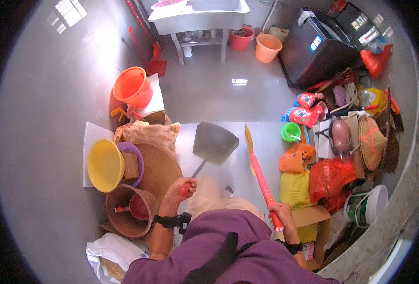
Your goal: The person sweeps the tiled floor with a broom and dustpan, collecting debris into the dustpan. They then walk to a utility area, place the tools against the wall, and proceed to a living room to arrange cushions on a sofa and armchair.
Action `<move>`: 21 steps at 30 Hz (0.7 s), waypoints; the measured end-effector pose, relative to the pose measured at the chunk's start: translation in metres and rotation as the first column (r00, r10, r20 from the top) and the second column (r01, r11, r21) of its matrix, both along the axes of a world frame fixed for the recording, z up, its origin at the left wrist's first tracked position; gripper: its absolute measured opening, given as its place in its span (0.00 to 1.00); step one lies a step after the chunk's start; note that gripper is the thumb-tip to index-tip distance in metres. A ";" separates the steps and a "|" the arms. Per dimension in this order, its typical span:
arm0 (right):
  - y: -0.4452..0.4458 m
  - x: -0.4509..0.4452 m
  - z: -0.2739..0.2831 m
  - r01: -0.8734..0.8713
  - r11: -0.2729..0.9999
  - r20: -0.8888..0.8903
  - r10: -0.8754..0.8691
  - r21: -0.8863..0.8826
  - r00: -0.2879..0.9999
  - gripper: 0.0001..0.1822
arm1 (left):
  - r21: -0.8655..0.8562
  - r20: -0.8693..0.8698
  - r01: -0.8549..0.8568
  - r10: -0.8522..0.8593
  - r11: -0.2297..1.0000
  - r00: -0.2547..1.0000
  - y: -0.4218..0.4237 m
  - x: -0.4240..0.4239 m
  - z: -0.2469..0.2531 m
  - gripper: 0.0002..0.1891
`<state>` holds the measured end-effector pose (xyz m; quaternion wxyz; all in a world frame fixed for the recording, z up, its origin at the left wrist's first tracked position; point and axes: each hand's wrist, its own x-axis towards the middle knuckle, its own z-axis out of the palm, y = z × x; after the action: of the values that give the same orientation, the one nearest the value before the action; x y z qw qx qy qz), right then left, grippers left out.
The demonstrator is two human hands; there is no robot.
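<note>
My left hand [183, 189] is closed around the red grip of a dustpan [214, 143] with a wide, dark grey pan. The pan points away from me above the tiled floor; whether it touches the floor I cannot tell. In my right hand [282, 215] is a broom [262, 177] with a long red-pink handle, gripped near its end. Its narrow tan bristles [248, 136] extend forward, to the right of the dustpan and apart from it. Each wrist wears a black strap.
Left stand an orange bucket [133, 87], a yellow basin [105, 165] and a brown bucket [115, 198]. Right are detergent bags [303, 115], a green cup [290, 132], plastic bags [332, 179] and a cardboard box [312, 216]. A sink [200, 21] and black appliance [319, 49] stand ahead.
</note>
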<state>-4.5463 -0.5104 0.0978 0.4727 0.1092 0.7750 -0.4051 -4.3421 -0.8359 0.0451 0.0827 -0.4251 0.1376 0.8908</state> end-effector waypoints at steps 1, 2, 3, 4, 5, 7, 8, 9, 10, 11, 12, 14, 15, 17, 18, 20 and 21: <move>-0.016 -0.015 -0.004 -0.021 1.000 -0.025 0.021 0.013 0.999 0.11 | 0.009 -0.014 -0.002 0.002 1.000 1.000 -0.014 -0.010 -0.003 0.06; -0.034 -0.033 -0.008 -0.062 0.998 0.029 0.062 -0.003 0.998 0.14 | 0.016 -0.027 -0.007 0.007 1.000 1.000 -0.032 -0.020 -0.008 0.06; -0.051 -0.047 -0.011 -0.070 0.997 0.023 0.070 -0.024 0.997 0.14 | 0.020 -0.042 -0.014 0.015 1.000 0.999 -0.050 -0.029 -0.012 0.05; -0.071 -0.061 -0.015 -0.080 0.996 0.015 0.081 -0.047 0.997 0.13 | 0.019 -0.034 -0.028 0.029 0.999 0.999 -0.068 -0.039 -0.018 0.05; -0.093 -0.075 -0.018 -0.091 0.993 0.007 0.092 -0.069 0.996 0.13 | 0.019 -0.025 -0.043 0.044 0.999 0.999 -0.087 -0.051 -0.024 0.05; -0.135 -0.098 -0.024 -0.068 0.994 -0.006 0.067 -0.085 0.998 0.13 | 0.016 -0.026 -0.069 0.069 0.998 0.997 -0.121 -0.070 -0.038 0.05; -0.158 -0.108 -0.025 -0.054 0.994 -0.019 0.053 -0.095 0.998 0.13 | 0.014 -0.035 -0.076 0.077 0.997 0.996 -0.139 -0.081 -0.043 0.05; -0.188 -0.121 -0.026 -0.056 0.994 -0.008 0.056 -0.095 0.998 0.13 | 0.006 -0.052 -0.075 0.075 0.997 0.996 -0.167 -0.096 -0.047 0.05; -0.211 -0.134 -0.026 -0.067 0.994 -0.005 0.067 -0.088 0.998 0.13 | -0.094 0.041 -0.080 0.084 0.992 0.996 -0.186 -0.111 -0.052 0.05; -0.229 -0.143 -0.023 -0.077 0.994 0.008 0.078 -0.072 0.997 0.13 | -0.045 -0.016 -0.075 0.074 0.996 0.997 -0.199 -0.116 -0.053 0.05; -0.254 -0.153 -0.021 -0.081 0.994 -0.017 0.080 -0.074 0.997 0.13 | -0.028 -0.029 -0.052 0.051 0.998 0.998 -0.226 -0.128 -0.051 0.05; -0.293 -0.178 -0.013 -0.090 0.992 -0.025 0.088 -0.092 0.996 0.13 | -0.154 0.072 0.027 -0.016 0.988 0.997 -0.271 -0.152 -0.048 0.05; -0.308 -0.186 -0.009 -0.102 0.992 -0.042 0.098 -0.081 0.994 0.12 | -0.165 0.066 -0.007 0.018 0.986 0.998 -0.289 -0.159 -0.046 0.05; -0.338 -0.198 -0.005 -0.021 0.992 -0.013 0.019 -0.124 1.000 0.12 | -0.216 0.059 -0.034 0.048 0.976 0.997 -0.324 -0.173 -0.042 0.05; -0.354 -0.208 -0.003 -0.034 0.994 -0.011 0.033 -0.105 0.999 0.12 | -0.191 0.028 -0.008 0.014 0.982 0.999 -0.347 -0.179 -0.041 0.05; -0.381 -0.227 -0.001 -0.073 0.994 -0.029 0.071 -0.077 0.997 0.13 | -0.197 0.019 -0.061 0.066 0.979 0.998 -0.380 -0.192 -0.044 0.05; -0.397 -0.238 -0.003 -0.089 0.995 -0.010 0.089 -0.046 0.996 0.14 | -0.198 0.005 -0.089 0.092 0.976 0.996 -0.397 -0.198 -0.048 0.05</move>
<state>-4.7848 -0.9077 0.0951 0.4897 0.0619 0.7711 -0.4021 -4.5403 -1.2330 -0.0031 0.0003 -0.4435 0.2053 0.8724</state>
